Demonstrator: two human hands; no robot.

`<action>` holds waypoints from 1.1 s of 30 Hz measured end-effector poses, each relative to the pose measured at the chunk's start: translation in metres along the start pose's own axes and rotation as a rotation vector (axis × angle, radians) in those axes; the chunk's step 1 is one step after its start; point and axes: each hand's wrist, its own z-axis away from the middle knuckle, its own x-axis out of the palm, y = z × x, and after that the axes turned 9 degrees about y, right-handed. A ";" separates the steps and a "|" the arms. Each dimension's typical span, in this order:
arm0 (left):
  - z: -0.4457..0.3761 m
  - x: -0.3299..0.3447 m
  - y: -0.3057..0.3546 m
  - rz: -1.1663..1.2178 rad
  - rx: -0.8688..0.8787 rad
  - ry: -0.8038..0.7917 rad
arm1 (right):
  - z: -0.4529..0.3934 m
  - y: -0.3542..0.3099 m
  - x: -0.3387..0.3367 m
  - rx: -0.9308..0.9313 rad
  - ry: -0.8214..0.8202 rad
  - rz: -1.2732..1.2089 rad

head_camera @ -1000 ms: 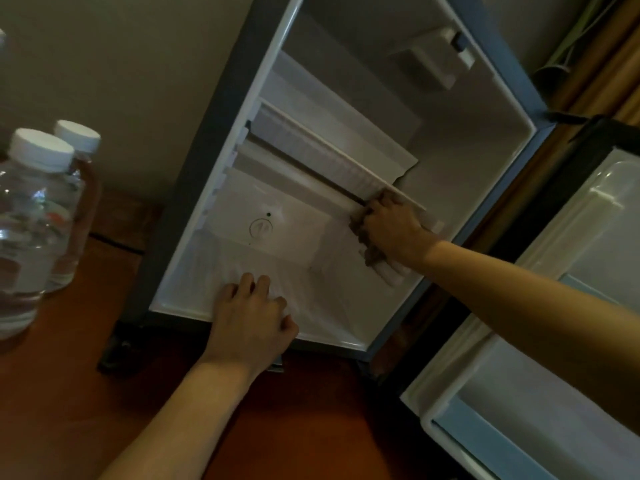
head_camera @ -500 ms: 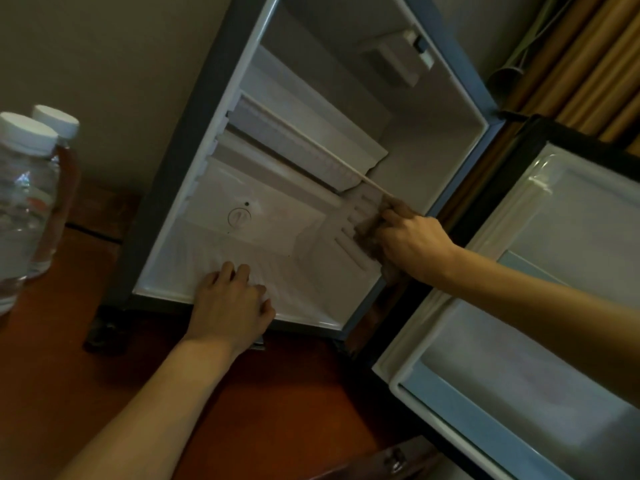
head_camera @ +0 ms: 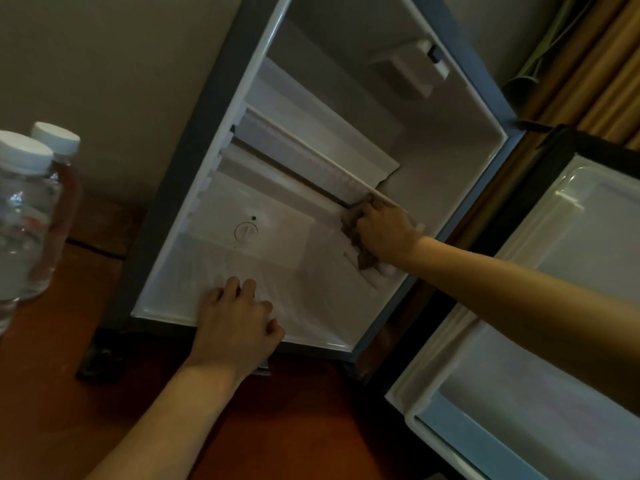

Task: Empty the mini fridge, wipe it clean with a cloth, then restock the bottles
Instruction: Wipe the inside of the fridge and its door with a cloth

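1. My right hand (head_camera: pixel 386 230) has its fingers curled round a dark cloth (head_camera: pixel 360 251), pressing it to the mini fridge (head_camera: pixel 433 209) side wall just under the shelf (head_camera: pixel 322 157).
2. My left hand (head_camera: pixel 239 322) rests on the fridge floor, fingers seemingly loosely bent and holding nothing.
3. Two bottles (head_camera: pixel 24 216) stand well left of those fingers.

The mini fridge (head_camera: pixel 460 188) is lined in smooth white plastic with a dull sheen, its outer frame matt grey. The cloth (head_camera: pixel 353 226) looks soft and brownish. Two clear glossy plastic bottles (head_camera: pixel 20 216) have white caps. The floor (head_camera: pixel 311 427) is polished reddish wood.
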 end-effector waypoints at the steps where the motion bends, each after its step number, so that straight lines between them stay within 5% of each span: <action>1: 0.000 0.002 0.000 -0.001 0.007 0.007 | -0.004 -0.003 -0.001 -0.004 -0.006 0.051; 12: 0.001 0.006 -0.002 -0.043 0.032 0.050 | 0.031 0.005 -0.006 0.050 -0.082 -0.169; 18: 0.004 0.002 -0.001 -0.045 0.004 0.011 | 0.071 0.014 -0.013 0.029 0.105 -0.189; 23: 0.004 -0.002 -0.001 -0.019 0.010 -0.008 | 0.030 0.002 -0.016 0.050 -0.134 -0.140; 27: -0.001 -0.003 -0.001 -0.012 0.013 -0.025 | -0.002 -0.006 -0.003 0.015 -0.060 -0.050; 33: -0.004 -0.004 -0.001 0.001 0.020 -0.030 | -0.027 -0.014 -0.003 -0.013 -0.189 0.032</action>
